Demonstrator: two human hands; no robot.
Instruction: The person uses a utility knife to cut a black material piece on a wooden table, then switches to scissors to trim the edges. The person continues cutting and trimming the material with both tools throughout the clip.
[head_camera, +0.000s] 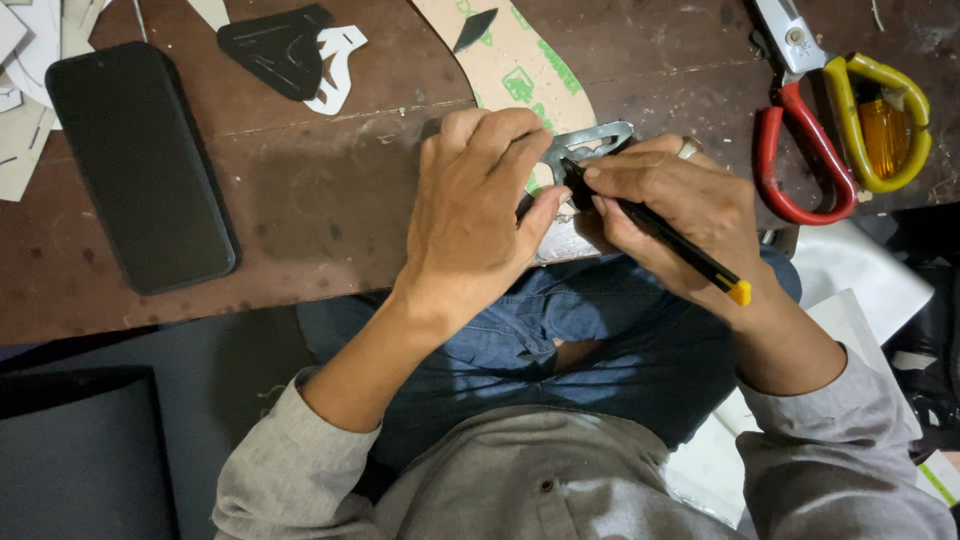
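Your left hand (478, 205) presses the grey metal template (585, 140) flat at the tabletop's near edge; your right hand (670, 205) is closed around the black pen (665, 235), its tip touching the template just right of your left fingers, its long axis slanting back toward you.

Bare wood lies between the phone (140, 165) and left hand (475, 215); scissors (835, 125) crowd the right.
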